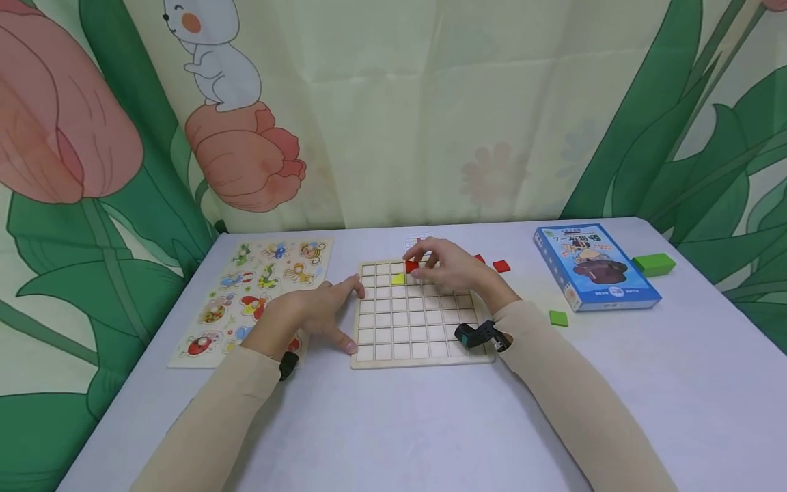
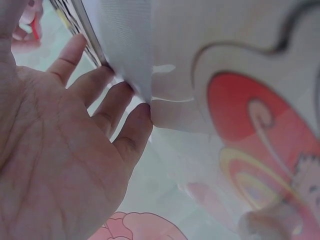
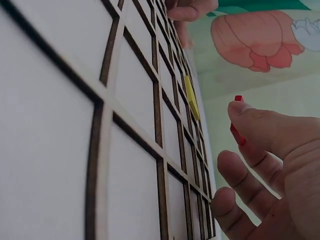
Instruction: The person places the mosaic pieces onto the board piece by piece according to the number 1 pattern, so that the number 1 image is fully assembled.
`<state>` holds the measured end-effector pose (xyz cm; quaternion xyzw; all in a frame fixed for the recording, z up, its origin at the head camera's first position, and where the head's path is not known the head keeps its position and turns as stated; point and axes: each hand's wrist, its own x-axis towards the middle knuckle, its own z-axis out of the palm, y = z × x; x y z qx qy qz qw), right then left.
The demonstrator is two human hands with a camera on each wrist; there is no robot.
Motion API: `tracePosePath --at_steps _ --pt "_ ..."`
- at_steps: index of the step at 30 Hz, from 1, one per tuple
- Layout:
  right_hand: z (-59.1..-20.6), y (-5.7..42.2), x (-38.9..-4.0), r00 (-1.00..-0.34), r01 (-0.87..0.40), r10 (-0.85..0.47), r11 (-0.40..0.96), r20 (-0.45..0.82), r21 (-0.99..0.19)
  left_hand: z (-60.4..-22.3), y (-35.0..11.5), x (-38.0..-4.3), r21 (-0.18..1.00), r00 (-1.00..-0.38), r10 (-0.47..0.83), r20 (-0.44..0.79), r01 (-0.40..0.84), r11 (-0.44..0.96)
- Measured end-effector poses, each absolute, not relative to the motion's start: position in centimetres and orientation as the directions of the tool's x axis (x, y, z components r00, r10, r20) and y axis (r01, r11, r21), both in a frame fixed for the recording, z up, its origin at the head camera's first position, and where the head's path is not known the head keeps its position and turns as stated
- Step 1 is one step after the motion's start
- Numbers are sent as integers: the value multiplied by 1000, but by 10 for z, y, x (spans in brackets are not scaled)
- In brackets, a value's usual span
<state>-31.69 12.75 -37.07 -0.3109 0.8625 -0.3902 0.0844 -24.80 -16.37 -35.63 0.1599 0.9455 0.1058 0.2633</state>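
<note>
A wooden grid board (image 1: 401, 335) with square cells lies flat on the table. Between thumb and forefinger my right hand (image 1: 451, 265) pinches a red square tile (image 1: 411, 267), held over the board's far rows; the right wrist view shows the tile's edges sticking out past the thumb. A yellow-green tile (image 1: 398, 279) sits in a cell just to the left. My left hand (image 1: 320, 309) is spread at the board's left edge, thumb near the front corner and fingertips farther back. In the left wrist view its fingers (image 2: 132, 135) are extended and nothing is gripped.
A sticker-like sheet of cartoon insects (image 1: 224, 311) lies left of the board. Red tiles (image 1: 501, 266) lie past its far right corner. To the right are a green tile (image 1: 558, 318), a blue box (image 1: 599, 266) and a green block (image 1: 654, 264). A printed curtain (image 1: 399, 137) hangs behind.
</note>
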Motion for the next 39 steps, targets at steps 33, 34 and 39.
tracePosePath --at_steps 33,34,39 --pt "-380 126 -320 -796 -470 -605 623 -3 -625 -353 -163 -245 311 -804 365 -469 237 920" --pt "-381 126 -320 -793 -474 -609 618 -2 -628 -354 -163 -245 309 -805 363 -469 236 921" --pt "-377 126 -319 -786 -471 -618 616 -16 -632 -353 -163 -246 293 -808 353 -471 235 927"
